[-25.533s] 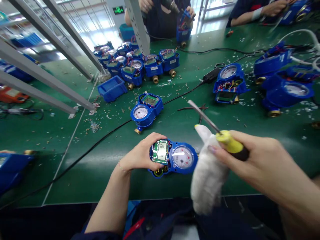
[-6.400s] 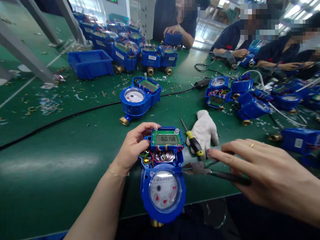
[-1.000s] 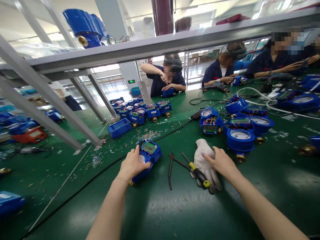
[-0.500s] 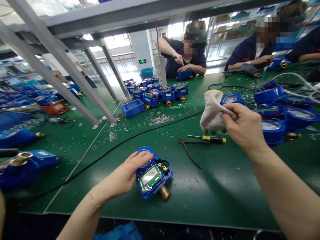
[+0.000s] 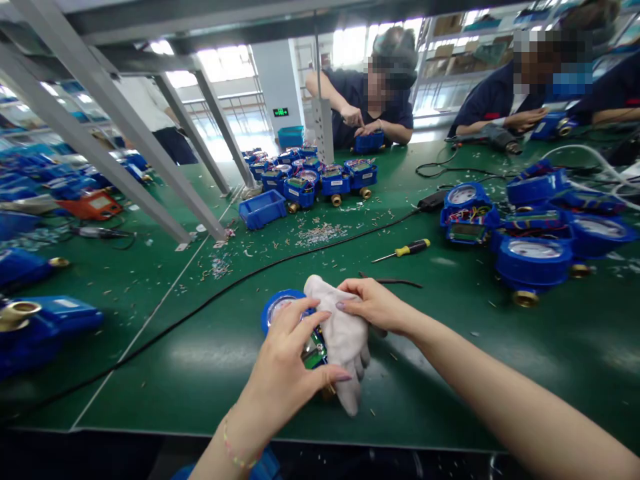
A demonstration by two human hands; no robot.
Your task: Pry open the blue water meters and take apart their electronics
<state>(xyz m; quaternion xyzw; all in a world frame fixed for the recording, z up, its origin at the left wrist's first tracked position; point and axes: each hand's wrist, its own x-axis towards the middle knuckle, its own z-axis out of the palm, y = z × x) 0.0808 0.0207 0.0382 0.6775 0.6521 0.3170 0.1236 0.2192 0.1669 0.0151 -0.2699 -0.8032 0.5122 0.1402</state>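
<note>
A white fabric glove [image 5: 344, 333] hangs from my right hand [image 5: 377, 303], whose thumb and fingers pinch its cuff. Its fingers dangle toward the table, in front of a blue water meter [image 5: 271, 312] with a round dial and an open circuit compartment. My left hand [image 5: 287, 357] is over this meter, thumb and fingers spread, fingertips close to the glove's left side; whether they touch it I cannot tell. Glove and left hand cover much of the meter, including its display. Behind my right hand, the pliers [image 5: 400, 282] show only in part.
A yellow-and-black screwdriver [image 5: 413, 247] lies beyond the pliers. Several blue meters [image 5: 533, 263] crowd the right, more stand at the back by a blue bin [image 5: 263, 209]. A black cable [image 5: 235, 288] crosses the table. Metal posts [image 5: 145, 140] rise at left. Co-workers [image 5: 370, 100] sit opposite.
My right hand has carried the glove left and nearer, over the meter. My left hand has come off the dial and spread its fingers beside the glove. The screwdriver has shifted away and turned.
</note>
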